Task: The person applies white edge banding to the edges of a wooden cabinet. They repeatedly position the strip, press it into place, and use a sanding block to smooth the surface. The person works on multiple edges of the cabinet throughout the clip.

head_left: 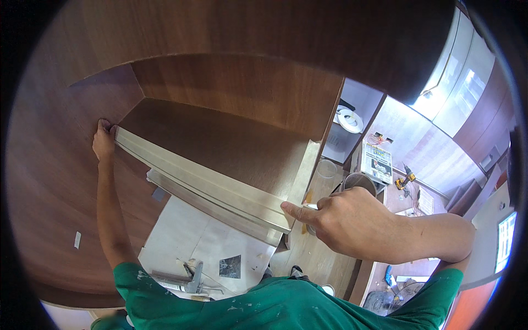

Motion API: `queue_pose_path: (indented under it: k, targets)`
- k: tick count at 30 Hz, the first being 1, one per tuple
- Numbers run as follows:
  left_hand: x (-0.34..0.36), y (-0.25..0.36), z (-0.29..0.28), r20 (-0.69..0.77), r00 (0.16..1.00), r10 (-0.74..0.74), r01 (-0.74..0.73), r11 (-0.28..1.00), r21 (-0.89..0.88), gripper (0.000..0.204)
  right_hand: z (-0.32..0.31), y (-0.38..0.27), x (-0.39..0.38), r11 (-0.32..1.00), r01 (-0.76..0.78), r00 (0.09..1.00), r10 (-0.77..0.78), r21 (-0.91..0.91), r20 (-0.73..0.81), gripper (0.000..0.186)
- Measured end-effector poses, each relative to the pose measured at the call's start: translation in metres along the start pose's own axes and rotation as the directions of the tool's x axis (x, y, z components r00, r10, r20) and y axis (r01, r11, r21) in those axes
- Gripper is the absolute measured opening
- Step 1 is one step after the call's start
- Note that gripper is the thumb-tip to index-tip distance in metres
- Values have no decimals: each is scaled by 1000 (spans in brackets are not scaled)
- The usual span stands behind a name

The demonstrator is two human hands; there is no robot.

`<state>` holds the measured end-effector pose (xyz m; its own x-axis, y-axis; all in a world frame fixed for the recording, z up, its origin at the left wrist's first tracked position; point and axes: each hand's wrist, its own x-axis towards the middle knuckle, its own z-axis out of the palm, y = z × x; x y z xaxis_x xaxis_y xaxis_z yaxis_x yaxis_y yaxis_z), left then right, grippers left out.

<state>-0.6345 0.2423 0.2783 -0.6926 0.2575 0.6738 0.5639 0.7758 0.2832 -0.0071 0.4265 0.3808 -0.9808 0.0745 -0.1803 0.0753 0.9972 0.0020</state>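
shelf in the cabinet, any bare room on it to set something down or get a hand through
The shelf is bare between the back panel and the metal strip. Its front edge is taken: left hand at the strip's left end, right hand at the right. The floor below has a caulking gun and scraps.

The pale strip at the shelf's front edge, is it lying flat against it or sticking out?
Flat: pale strip lies along the shelf edge, both hands pressing its ends.
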Motion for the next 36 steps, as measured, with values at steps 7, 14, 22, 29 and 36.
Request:
queue_pose_path:
  k: [7, 14, 22, 29, 36]
  targets:
    - [-3, 8, -4, 2, 1000, -2, 2, 999, -35, 28, 3, 1, -1, 1000, 5, 1000, -6, -30, -29, 51]
    - [0, 2, 1, 6, 1000, -20, 20, 1000, 2, 28, 4, 0, -1, 999, 8, 999, -10, -48, -31, 52]
    - [-1, 5, -2, 16, 999, -41, 41, 999, -5, 28, 4, 1, -2, 999, 0, 999, -1, -35, -32, 54]
    - [-1, 6, -1, -7, 1000, -7, 7, 1000, -4, 29, 10, 4, -1, 1000, 2, 999, -3, -23, -44, 56]
    - [0, 1, 3, -23, 1000, 17, -17, 999, -30, 31, 5, 2, -3, 1000, 3, 999, -4, -25, -43, 54]
